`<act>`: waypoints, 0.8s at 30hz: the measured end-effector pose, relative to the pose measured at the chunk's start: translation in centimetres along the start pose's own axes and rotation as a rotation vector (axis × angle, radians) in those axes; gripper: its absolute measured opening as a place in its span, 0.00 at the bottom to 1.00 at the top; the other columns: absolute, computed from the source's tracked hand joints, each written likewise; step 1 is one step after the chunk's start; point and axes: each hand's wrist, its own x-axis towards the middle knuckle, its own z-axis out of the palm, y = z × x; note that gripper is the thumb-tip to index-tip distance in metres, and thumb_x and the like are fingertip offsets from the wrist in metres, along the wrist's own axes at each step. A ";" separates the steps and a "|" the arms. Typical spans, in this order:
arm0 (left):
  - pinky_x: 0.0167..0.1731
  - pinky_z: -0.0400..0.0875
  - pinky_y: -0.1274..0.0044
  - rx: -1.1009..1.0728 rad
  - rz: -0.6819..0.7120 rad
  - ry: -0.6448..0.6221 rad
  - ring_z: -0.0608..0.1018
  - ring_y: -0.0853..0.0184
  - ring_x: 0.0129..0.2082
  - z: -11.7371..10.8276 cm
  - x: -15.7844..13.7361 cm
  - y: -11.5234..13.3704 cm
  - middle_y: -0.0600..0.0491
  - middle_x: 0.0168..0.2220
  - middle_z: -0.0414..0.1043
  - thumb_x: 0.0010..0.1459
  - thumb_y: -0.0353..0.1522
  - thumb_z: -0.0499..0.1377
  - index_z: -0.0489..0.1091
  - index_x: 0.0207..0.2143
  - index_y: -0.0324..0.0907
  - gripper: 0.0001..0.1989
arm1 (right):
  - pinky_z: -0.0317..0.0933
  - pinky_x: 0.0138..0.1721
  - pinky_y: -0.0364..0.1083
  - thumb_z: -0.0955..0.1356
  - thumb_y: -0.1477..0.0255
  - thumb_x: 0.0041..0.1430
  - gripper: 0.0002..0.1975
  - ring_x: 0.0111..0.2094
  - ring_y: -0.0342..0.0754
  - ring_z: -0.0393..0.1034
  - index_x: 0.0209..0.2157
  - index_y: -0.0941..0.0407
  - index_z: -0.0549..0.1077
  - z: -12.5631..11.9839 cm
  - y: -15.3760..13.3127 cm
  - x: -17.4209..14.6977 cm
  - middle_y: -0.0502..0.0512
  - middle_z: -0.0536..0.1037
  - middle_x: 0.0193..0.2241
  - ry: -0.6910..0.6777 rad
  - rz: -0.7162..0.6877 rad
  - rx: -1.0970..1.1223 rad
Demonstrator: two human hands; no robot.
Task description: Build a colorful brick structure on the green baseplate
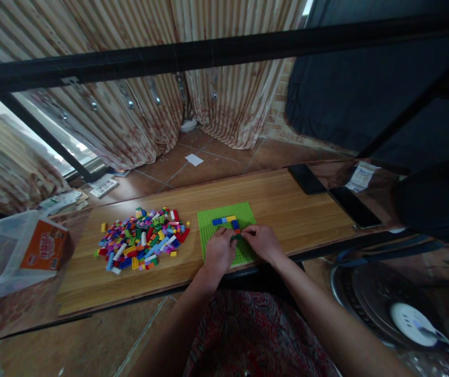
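Note:
A green studded baseplate [205, 220] lies on the wooden board. On it, blue and yellow bricks [224, 220] form a row, with a blue brick [235, 224] and a red-orange brick [237, 231] running toward me from its right end. My left hand [220, 250] rests over the plate's near left part, fingers closed at a small dark green brick [237, 237]. From the right, my right hand [262, 242] pinches the same brick's other end. Fingertips partly cover the brick, so whether it is pressed onto the studs is hidden.
Loose multicoloured bricks [141, 241] are heaped on the wooden board [169, 283] to the left. A clear plastic bin [0, 262] with an orange label stands farther left. Two dark phones [306, 179] lie at the right. A black rail [193, 53] crosses beyond the board.

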 end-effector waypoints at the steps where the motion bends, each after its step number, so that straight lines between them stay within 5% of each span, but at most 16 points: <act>1: 0.42 0.70 0.76 -0.001 0.000 0.001 0.76 0.66 0.40 0.0 0.0 0.0 0.51 0.41 0.73 0.59 0.29 0.57 0.73 0.39 0.43 0.07 | 0.62 0.36 0.48 0.67 0.70 0.55 0.09 0.33 0.52 0.75 0.28 0.54 0.80 0.0 0.0 0.1 0.55 0.82 0.30 -0.003 0.002 -0.002; 24: 0.42 0.70 0.74 -0.032 0.028 -0.052 0.76 0.66 0.36 -0.5 1.3 0.1 0.50 0.35 0.74 0.55 0.25 0.59 0.74 0.31 0.40 0.05 | 0.59 0.29 0.45 0.68 0.72 0.50 0.08 0.27 0.49 0.73 0.24 0.54 0.81 -0.7 -0.3 1.2 0.55 0.81 0.24 -0.118 0.022 -0.096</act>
